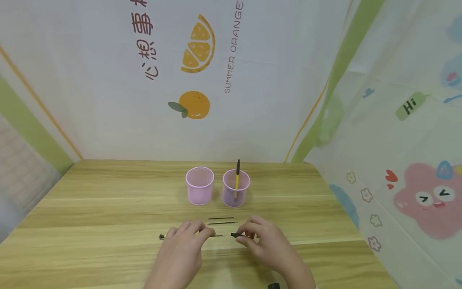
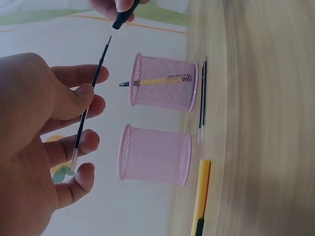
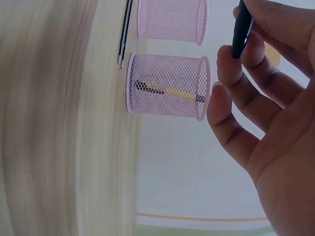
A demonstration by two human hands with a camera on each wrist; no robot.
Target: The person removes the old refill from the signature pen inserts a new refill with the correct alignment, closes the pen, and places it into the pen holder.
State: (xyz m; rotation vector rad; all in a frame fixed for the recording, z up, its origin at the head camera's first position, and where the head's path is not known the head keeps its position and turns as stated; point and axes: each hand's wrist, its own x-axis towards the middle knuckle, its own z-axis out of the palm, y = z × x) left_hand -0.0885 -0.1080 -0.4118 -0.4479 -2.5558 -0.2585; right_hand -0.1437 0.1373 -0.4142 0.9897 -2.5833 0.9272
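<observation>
My left hand [image 1: 182, 249] pinches a thin pen refill [image 2: 80, 129] between thumb and fingers, its metal tip pointing toward the right hand. My right hand [image 1: 268, 241] holds a short black tapered pen piece [image 3: 241, 30] between thumb and fingers. A small gap separates the refill's tip from the black piece. Below the left hand, a yellow pen barrel [image 2: 203, 184] with a black end lies on the table, partly hidden by that hand in the head view. Two more dark refills [image 1: 221, 223] lie side by side just beyond the hands.
Two pink mesh cups stand behind the refills: the left cup [image 1: 199, 196] and the right cup [image 1: 228, 199], which holds a yellow and black pen [image 1: 237, 176]. A black object [image 1: 274, 286] shows at the bottom edge. Printed cloth hangs behind and along the right of the wooden table [image 1: 108, 208].
</observation>
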